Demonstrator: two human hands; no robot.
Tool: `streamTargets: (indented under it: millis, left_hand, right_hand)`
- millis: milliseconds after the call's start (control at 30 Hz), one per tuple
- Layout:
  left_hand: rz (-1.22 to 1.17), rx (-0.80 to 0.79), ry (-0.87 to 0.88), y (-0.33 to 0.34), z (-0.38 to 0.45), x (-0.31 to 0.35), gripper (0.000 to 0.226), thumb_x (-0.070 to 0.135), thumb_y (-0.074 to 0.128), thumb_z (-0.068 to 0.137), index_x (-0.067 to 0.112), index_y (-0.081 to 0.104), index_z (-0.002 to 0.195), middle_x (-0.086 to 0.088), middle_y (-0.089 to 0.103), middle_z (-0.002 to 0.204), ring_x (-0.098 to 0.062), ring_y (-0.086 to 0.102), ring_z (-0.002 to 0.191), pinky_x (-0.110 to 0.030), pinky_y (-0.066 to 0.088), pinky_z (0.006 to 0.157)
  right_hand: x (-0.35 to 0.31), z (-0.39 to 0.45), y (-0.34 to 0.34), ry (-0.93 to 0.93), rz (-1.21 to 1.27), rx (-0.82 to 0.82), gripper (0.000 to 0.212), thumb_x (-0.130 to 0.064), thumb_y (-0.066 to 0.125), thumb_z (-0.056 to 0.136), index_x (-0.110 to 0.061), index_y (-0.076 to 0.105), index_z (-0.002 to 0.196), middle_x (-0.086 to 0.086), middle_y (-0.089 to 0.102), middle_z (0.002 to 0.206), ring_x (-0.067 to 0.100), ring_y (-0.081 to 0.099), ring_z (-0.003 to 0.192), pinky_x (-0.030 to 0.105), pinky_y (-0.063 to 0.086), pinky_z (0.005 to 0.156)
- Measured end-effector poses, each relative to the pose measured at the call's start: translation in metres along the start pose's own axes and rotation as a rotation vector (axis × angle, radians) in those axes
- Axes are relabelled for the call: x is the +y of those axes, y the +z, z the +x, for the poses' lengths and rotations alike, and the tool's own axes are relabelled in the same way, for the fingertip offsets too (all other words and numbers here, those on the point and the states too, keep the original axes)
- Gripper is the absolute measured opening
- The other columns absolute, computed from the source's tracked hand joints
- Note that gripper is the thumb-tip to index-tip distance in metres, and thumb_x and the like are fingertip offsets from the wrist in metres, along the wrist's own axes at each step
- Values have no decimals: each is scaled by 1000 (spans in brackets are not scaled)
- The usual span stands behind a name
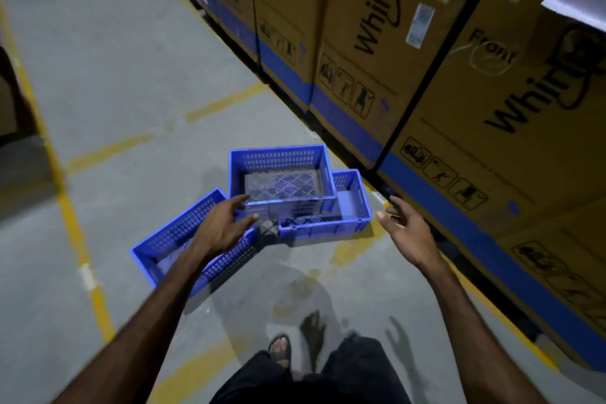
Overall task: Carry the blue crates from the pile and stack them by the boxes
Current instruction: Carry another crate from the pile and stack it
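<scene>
both hands reach with spread fingers, left hand (226, 223) at the top crate (282, 180), right hand (405, 223) beside it holding nothing, so three crates lie loosely by the boxes (459, 75), stacking unfinished.

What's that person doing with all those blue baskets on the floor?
A person is reaching down with both hands toward some blue crates on a warehouse floor. The top crate sits on a lower crate, and a third crate lies to the left. The left hand is at the top crate's near edge, fingers spread, without a grip on it yet. The right hand is open, off to the side, touching nothing. Tall cardboard boxes stand in a row just beside the crates.
</scene>
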State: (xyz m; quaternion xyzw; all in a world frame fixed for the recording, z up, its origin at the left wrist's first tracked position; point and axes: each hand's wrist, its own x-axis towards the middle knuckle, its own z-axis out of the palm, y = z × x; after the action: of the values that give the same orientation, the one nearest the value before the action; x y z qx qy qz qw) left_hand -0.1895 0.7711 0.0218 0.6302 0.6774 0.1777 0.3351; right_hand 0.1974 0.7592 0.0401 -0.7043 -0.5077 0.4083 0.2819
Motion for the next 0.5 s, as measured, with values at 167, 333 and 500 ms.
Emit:
streamTargets:
  millis: [167,333,500]
  left_hand:
    - [18,51,-66,11,50,17,57,43,73,92,18,60,142,-6,70,128,-22,68,113,-41,53,99]
    - [70,91,-174,18,97,35,57,43,70,94,15,59,143,-8,68,132,-25,68,110,-41,53,97]
    - [38,113,-356,24,137,47,71,58,60,84,13,62,139,-9,71,127,-27,66,116,-38,50,99]
  right_hand:
    - [8,80,-4,24,-15,-116,63,-38,67,96,-21,45,152,3,57,139,19,57,124,33,46,93]
    - [10,184,-7,31,-79,-266,64,-42,68,95,-20,47,151,6,59,137,23,59,123,40,49,100]
    - [-2,284,3,61,-174,-415,61,-36,69,95,-13,49,147,9,63,122,30,61,119,38,48,93]
